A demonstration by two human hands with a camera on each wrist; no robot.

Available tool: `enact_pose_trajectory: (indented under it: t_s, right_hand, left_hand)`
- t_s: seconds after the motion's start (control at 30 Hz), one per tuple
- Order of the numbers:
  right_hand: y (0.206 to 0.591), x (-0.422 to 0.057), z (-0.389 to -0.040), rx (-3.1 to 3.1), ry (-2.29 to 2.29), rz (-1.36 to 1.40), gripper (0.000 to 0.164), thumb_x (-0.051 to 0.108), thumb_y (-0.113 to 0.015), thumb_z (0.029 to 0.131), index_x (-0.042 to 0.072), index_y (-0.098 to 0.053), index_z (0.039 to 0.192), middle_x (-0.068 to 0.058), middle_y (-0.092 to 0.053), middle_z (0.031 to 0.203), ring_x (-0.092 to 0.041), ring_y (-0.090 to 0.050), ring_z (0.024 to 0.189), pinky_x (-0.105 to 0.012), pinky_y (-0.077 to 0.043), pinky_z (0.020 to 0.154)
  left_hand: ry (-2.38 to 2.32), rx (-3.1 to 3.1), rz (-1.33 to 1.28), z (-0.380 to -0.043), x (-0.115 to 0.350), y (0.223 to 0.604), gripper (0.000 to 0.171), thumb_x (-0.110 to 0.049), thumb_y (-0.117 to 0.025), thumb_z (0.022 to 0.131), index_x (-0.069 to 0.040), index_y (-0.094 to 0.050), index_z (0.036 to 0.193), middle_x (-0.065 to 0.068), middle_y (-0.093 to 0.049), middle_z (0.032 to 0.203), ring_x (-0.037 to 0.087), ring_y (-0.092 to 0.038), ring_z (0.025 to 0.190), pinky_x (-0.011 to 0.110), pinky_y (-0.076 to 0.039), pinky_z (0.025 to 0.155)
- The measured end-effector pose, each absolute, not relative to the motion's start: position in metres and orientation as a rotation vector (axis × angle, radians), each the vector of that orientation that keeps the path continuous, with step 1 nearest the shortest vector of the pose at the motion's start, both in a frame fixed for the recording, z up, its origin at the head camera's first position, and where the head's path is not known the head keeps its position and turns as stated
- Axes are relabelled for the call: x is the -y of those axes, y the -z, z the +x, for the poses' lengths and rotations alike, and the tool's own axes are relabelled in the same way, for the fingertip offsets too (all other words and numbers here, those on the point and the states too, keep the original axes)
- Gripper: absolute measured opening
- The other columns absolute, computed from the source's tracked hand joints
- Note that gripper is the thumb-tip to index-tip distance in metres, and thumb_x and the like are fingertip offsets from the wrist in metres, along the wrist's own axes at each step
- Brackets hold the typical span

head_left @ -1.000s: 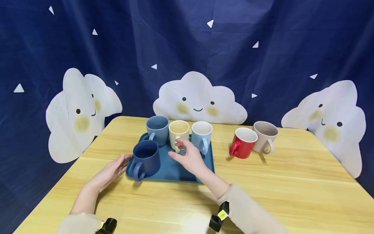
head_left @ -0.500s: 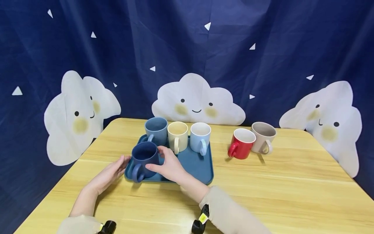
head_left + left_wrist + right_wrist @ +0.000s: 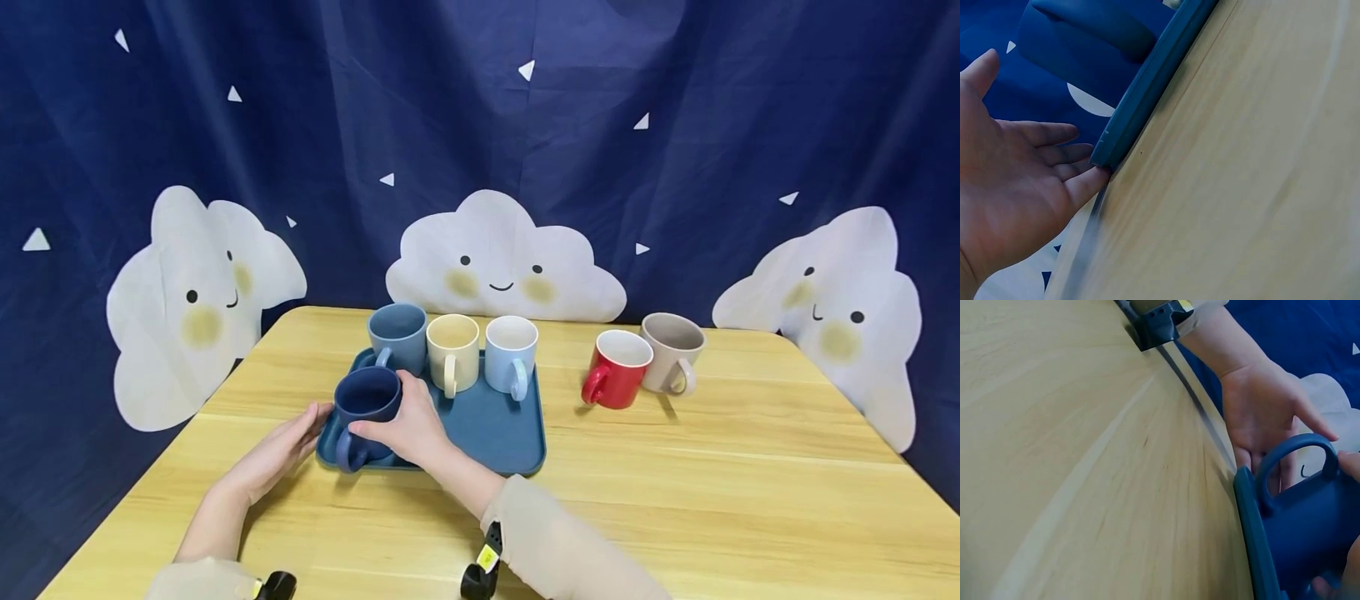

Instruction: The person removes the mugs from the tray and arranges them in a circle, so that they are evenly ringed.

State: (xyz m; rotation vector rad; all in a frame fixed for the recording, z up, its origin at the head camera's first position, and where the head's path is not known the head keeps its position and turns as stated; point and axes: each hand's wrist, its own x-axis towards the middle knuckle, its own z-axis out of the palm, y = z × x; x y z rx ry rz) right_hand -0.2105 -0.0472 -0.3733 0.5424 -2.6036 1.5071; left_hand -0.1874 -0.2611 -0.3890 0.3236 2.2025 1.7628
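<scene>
A dark blue mug (image 3: pixel 366 398) stands at the near left of a blue tray (image 3: pixel 498 433), its handle toward the person. My right hand (image 3: pixel 412 427) holds it from the right, thumb on the near side and fingers behind; in the right wrist view only bits of those fingers show around the mug (image 3: pixel 1310 519). My left hand (image 3: pixel 283 446) lies at the tray's left edge with fingers extended, touching the tray corner (image 3: pixel 1116 134) in the left wrist view. Along the tray's back stand a grey-blue mug (image 3: pixel 397 337), a cream mug (image 3: pixel 453 354) and a light blue mug (image 3: pixel 510 358).
To the right of the tray, on the wooden table (image 3: pixel 675 492), a red mug (image 3: pixel 618 375) stands close beside a taupe mug (image 3: pixel 671 354). A dark blue curtain (image 3: pixel 450 100) with printed clouds hangs behind the table.
My right hand has moved left and toward me, from the cream mug to the dark blue mug, and now holds it. The left hand has stayed at the tray's edge.
</scene>
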Motion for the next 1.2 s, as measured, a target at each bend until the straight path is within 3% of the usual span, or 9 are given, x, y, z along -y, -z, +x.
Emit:
enact_pose_trajectory:
  t_s: [0.33, 0.6, 0.87, 0.97, 1.2]
  right_hand:
    - [0.374, 0.055, -0.214, 2.581, -1.495, 0.447, 0.083, 0.040, -0.083, 0.066, 0.005, -0.045, 0.131, -0.008, -0.051, 0.123, -0.020, -0.051, 0.107, -0.032, -0.046, 0.088]
    - [0.378, 0.055, -0.217, 2.597, -1.452, 0.427, 0.086, 0.043, -0.082, 0.065, 0.005, -0.045, 0.132, -0.007, -0.052, 0.125, -0.020, -0.052, 0.108, -0.032, -0.047, 0.089]
    - [0.381, 0.049, -0.217, 2.598, -1.417, 0.409, 0.086, 0.047, -0.082, 0.064, 0.007, -0.047, 0.132, -0.004, -0.053, 0.124, -0.019, -0.053, 0.106, -0.033, -0.047, 0.087]
    - [0.380, 0.045, -0.216, 2.589, -1.413, 0.478, 0.085, 0.046, -0.082, 0.063, 0.008, -0.047, 0.131, -0.003, -0.054, 0.122, -0.017, -0.053, 0.105, -0.032, -0.048, 0.086]
    - [0.373, 0.023, -0.212, 2.533, -1.459, 0.599, 0.079, 0.041, -0.084, 0.063, 0.011, -0.049, 0.127, -0.001, -0.056, 0.116, -0.015, -0.054, 0.102, -0.031, -0.047, 0.085]
  left_hand:
    - [-1.771, -2.198, 0.369, -0.188, 0.262, 0.390, 0.067, -0.037, -0.021, 0.103, 0.015, -0.006, 0.142, 0.030, -0.003, 0.149, 0.040, -0.001, 0.137, 0.008, -0.027, 0.099]
    - [-1.758, -2.211, 0.360, -0.189, 0.263, 0.391, 0.067, -0.037, -0.023, 0.103, 0.015, -0.007, 0.142, 0.029, -0.005, 0.149, 0.039, -0.002, 0.137, 0.015, -0.025, 0.104]
    - [-1.754, -2.210, 0.342, -0.190, 0.261, 0.390, 0.067, -0.038, -0.023, 0.103, 0.015, -0.007, 0.142, 0.029, -0.005, 0.149, 0.038, -0.003, 0.138, 0.044, -0.010, 0.109]
    - [-1.755, -2.216, 0.341, -0.189, 0.262, 0.389, 0.068, -0.038, -0.023, 0.103, 0.015, -0.006, 0.142, 0.029, -0.005, 0.149, 0.038, -0.003, 0.138, 0.041, -0.012, 0.110]
    - [-1.770, -2.194, 0.342, -0.188, 0.262, 0.390, 0.068, -0.038, -0.024, 0.103, 0.015, -0.006, 0.141, 0.030, -0.005, 0.149, 0.039, -0.003, 0.137, 0.018, -0.024, 0.106]
